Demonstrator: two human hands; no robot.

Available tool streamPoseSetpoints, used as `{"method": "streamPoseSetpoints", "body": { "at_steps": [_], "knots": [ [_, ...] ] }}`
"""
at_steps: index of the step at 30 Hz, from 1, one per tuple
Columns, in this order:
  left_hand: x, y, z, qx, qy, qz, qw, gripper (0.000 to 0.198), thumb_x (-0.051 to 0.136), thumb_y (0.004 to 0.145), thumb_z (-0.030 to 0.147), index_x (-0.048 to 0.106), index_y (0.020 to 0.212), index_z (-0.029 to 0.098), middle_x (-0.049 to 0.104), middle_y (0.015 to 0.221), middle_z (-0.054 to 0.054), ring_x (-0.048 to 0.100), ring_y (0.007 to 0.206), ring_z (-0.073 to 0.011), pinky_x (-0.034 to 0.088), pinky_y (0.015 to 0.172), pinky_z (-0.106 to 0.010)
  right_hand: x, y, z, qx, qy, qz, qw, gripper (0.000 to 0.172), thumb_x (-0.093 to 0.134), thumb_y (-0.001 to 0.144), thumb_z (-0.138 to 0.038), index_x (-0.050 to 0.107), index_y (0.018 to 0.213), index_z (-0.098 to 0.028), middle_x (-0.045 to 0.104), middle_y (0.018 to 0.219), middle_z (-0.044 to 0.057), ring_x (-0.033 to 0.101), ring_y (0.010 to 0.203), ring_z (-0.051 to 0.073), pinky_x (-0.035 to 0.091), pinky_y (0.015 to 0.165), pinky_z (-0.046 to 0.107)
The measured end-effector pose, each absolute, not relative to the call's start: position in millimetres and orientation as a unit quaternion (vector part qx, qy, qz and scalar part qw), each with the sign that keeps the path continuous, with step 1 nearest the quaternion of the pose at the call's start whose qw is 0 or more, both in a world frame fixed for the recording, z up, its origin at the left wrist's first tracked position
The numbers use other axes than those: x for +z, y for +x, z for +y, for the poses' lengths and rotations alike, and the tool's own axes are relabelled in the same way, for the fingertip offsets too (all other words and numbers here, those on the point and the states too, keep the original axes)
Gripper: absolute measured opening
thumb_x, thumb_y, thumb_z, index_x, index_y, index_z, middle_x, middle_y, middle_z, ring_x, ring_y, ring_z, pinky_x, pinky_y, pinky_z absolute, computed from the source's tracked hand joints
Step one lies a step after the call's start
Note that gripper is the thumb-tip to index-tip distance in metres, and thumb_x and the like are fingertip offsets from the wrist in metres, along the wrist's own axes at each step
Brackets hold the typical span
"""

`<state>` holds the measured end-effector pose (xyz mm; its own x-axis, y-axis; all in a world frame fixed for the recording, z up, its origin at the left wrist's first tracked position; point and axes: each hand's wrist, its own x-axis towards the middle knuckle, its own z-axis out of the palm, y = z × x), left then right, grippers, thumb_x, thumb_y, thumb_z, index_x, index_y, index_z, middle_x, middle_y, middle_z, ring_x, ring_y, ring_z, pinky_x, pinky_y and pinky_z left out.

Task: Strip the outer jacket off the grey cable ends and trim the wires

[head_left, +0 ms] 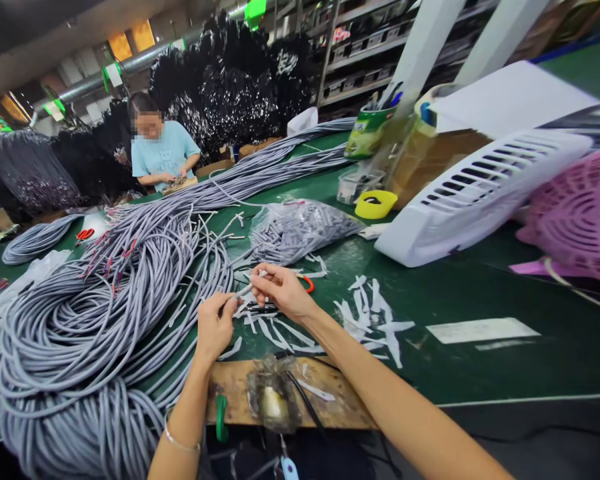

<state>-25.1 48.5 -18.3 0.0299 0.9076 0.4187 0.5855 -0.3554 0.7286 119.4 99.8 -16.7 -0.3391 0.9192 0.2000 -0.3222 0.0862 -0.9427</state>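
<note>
A grey cable [243, 292] runs between my two hands above the bench. My left hand [215, 327] is closed around it on the left side. Thumb and fingers of my right hand [283, 291] pinch its pale end; the exact tip is partly hidden by my fingers. Just below and behind my hands lie white strips [270, 330] of thin material. Beside my right hand an orange-red scissor handle [307, 284] shows. A large heap of coiled grey cables [95, 313] lies left of my left hand, with coloured wire ends sticking out.
Behind my hands sits a clear bag of small grey pieces [300, 230]. A stained wooden board [235, 380] lies in front of me. To the right are a yellow tape roll [375, 204], a white slotted plastic housing [460, 193] and a pink fan [580, 213]. Across the bench sits a person [165, 157].
</note>
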Motion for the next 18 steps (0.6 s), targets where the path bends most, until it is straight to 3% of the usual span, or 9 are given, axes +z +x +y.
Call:
{"method": "streamPoseSetpoints", "body": {
  "at_steps": [4,9,13,15,18],
  "knots": [
    [-24,-23,48,0.485,0.634,0.575,0.179,0.025,0.046,0.082,0.022,0.068,0.090,0.014,0.070,0.089,-0.007,0.063,0.083,-0.0179,0.047,0.076,-0.027,-13,115,92,0.563,-0.307,-0.555,0.529,0.036,0.072,0.058,-0.047,0.052,0.062,-0.017,0.058,0.052,-0.002,0.052,0.041,0.009,0.045,0.043,0.022],
    [-26,-23,46,0.427,0.664,0.587,0.178,0.025,0.047,0.081,0.023,0.070,0.089,0.016,0.071,0.080,-0.006,0.064,0.072,-0.0172,0.050,0.068,-0.026,-21,111,98,0.610,-0.324,-0.550,0.469,0.039,0.072,0.055,-0.048,0.050,0.061,-0.017,0.057,0.049,-0.003,0.050,0.038,0.009,0.045,0.040,0.022],
    [-26,-24,51,0.441,0.647,0.595,0.179,0.026,0.047,0.082,0.024,0.069,0.091,0.015,0.071,0.090,-0.006,0.064,0.087,-0.0194,0.049,0.080,-0.029,-25,117,106,0.634,-0.348,-0.551,0.417,0.044,0.073,0.054,-0.043,0.052,0.082,-0.016,0.057,0.053,-0.006,0.051,0.040,0.009,0.046,0.042,0.022],
    [-27,-26,54,0.447,0.630,0.611,0.172,0.026,0.048,0.082,0.024,0.069,0.094,0.014,0.070,0.094,-0.008,0.064,0.091,-0.0198,0.048,0.084,-0.030,-24,123,109,0.586,-0.394,-0.582,0.404,0.046,0.071,0.057,-0.036,0.052,0.092,-0.016,0.059,0.056,-0.005,0.051,0.041,0.009,0.044,0.042,0.022],
    [-29,-31,58,0.448,0.609,0.634,0.163,0.027,0.048,0.082,0.021,0.066,0.099,0.013,0.068,0.100,-0.008,0.062,0.097,-0.0191,0.046,0.090,-0.031,-21,131,112,0.450,-0.470,-0.660,0.376,0.024,0.062,0.068,-0.030,0.058,0.086,-0.015,0.063,0.063,0.000,0.056,0.051,0.012,0.044,0.049,0.022]
  ]
}}
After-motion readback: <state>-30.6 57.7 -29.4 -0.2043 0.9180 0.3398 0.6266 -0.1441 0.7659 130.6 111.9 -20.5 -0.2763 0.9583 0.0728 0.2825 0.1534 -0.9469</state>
